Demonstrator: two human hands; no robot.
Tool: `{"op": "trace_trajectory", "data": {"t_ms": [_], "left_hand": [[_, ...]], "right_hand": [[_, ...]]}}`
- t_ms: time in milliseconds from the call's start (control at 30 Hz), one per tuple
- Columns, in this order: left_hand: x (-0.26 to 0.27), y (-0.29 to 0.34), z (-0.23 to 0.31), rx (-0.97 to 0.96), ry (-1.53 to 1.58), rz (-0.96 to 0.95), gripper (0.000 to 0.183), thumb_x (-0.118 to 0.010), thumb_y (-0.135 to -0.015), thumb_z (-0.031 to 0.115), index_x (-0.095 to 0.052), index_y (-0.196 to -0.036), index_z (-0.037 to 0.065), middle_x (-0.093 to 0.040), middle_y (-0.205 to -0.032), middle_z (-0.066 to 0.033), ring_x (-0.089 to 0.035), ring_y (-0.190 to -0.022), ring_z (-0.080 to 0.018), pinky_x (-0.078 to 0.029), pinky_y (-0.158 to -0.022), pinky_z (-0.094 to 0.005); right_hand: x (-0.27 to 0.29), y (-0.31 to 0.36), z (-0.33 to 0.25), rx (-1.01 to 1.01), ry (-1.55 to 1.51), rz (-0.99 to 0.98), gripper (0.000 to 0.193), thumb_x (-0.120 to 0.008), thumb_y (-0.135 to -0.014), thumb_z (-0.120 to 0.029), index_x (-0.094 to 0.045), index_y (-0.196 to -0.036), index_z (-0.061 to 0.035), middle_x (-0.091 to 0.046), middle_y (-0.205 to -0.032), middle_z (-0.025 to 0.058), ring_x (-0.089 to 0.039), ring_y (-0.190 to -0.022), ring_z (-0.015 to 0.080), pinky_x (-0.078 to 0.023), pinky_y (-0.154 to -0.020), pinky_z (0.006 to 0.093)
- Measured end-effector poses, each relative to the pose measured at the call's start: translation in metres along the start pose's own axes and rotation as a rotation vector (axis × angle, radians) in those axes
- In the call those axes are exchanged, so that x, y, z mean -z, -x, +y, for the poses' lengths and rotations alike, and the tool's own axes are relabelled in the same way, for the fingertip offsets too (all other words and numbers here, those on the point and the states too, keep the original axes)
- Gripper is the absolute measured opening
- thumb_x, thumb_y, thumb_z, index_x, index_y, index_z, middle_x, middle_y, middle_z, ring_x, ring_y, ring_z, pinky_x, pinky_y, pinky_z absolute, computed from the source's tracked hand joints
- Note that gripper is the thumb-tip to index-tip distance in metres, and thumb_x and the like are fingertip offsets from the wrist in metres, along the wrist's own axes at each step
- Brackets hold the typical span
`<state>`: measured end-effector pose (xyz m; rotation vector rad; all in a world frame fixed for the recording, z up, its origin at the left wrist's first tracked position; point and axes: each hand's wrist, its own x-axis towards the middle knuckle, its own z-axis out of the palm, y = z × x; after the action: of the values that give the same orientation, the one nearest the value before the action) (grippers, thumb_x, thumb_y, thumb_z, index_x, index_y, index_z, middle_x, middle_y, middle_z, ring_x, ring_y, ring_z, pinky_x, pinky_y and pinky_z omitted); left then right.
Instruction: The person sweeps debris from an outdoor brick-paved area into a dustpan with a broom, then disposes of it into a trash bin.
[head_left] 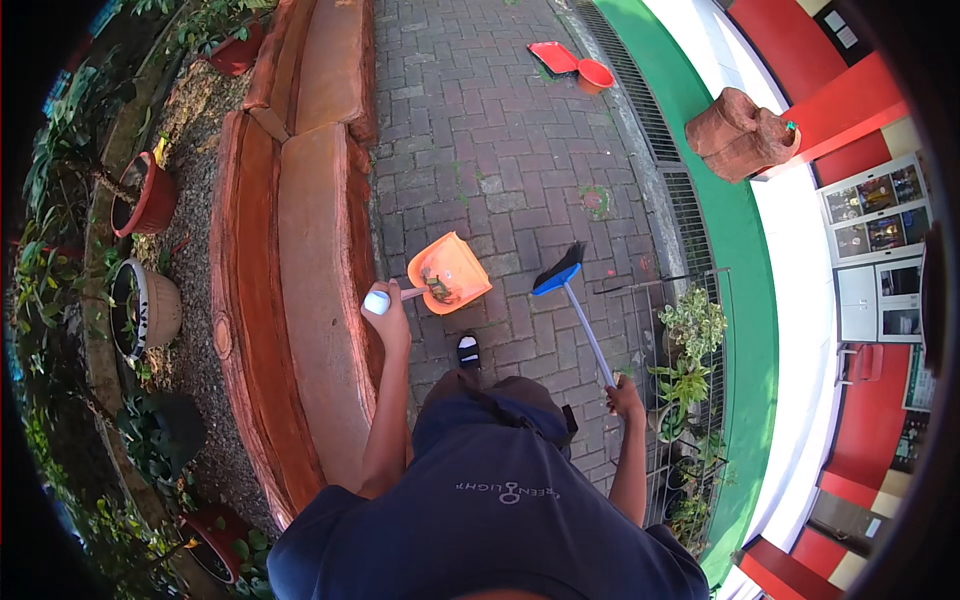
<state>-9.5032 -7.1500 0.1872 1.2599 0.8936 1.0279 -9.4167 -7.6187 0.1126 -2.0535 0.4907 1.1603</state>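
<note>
Your left hand (388,322) was clamped around the handle of an orange dustpan (468,269), which lay over the brick paving (500,140) ahead of your foot, with leafy debris (437,286) in its pan. Your right hand (625,398) was closed on the pale shaft of a broom (590,332), its blue head and black bristles to the right of the dustpan and apart from it. A terracotta bench (325,240) ran along your left; potted plants (690,330) stood at your right, and a red basin (595,75) sat farther up the walkway.
</note>
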Motion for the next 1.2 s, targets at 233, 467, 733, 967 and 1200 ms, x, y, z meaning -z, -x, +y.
{"op": "trace_trajectory", "data": {"t_ms": [233,467,733,967,1200], "left_hand": [[-0.057,-0.117,0.021,0.037,-0.040,0.127,0.020,-0.059,-0.078,0.000,-0.046,-0.064,0.005,-0.044,-0.062,0.0010,-0.042,-0.058,-0.0077,-0.034,-0.052,-0.0236],[-0.136,-0.248,0.012,-0.037,-0.087,0.330,0.020,-0.060,-0.079,0.003,-0.046,-0.064,0.004,-0.046,-0.062,-0.0002,-0.043,-0.056,-0.0084,-0.036,-0.051,-0.0244],[-0.258,-0.399,0.049,-0.155,-0.048,0.271,0.024,-0.055,-0.080,0.001,-0.043,-0.060,0.004,-0.045,-0.059,-0.0014,-0.041,-0.053,-0.0089,-0.034,-0.049,-0.0248],[-0.382,-0.561,0.063,-0.166,0.008,0.303,0.024,-0.056,-0.080,0.003,-0.043,-0.060,0.005,-0.045,-0.058,-0.0012,-0.042,-0.052,-0.0088,-0.034,-0.049,-0.0249],[-0.498,-0.766,0.019,-0.138,0.045,0.234,0.025,-0.057,-0.079,0.002,-0.044,-0.058,0.005,-0.045,-0.056,0.0006,-0.041,-0.050,-0.0080,-0.033,-0.048,-0.0237]], "right_hand": [[0.018,-0.065,-0.166,0.075,-0.129,-0.010,0.040,-0.055,-0.082,-0.009,-0.025,-0.107,0.0018,-0.047,-0.061,0.0076,-0.045,-0.045,0.0133,-0.034,-0.035,0.0271],[0.032,-0.150,-0.350,0.149,-0.207,-0.308,0.011,-0.046,-0.087,-0.011,-0.047,-0.087,0.0001,-0.046,-0.064,0.0024,-0.039,-0.047,0.0073,-0.032,-0.038,0.0213],[0.065,-0.226,-0.612,0.099,-0.427,-0.498,0.029,-0.042,-0.082,0.001,-0.042,-0.111,0.0007,-0.048,-0.075,0.0065,-0.040,-0.051,0.0055,-0.035,-0.040,0.0162],[0.071,-0.290,-0.826,0.128,-0.580,-0.616,0.031,-0.040,-0.076,-0.008,-0.049,-0.105,-0.0015,-0.051,-0.077,0.0116,-0.042,-0.050,0.0088,-0.035,-0.039,0.0169],[0.043,-0.349,-1.039,0.419,-0.563,-0.504,0.031,-0.032,-0.078,-0.033,-0.046,-0.090,-0.0079,-0.059,-0.082,0.0168,-0.056,-0.063,0.0196,-0.040,-0.048,0.0236]]}}
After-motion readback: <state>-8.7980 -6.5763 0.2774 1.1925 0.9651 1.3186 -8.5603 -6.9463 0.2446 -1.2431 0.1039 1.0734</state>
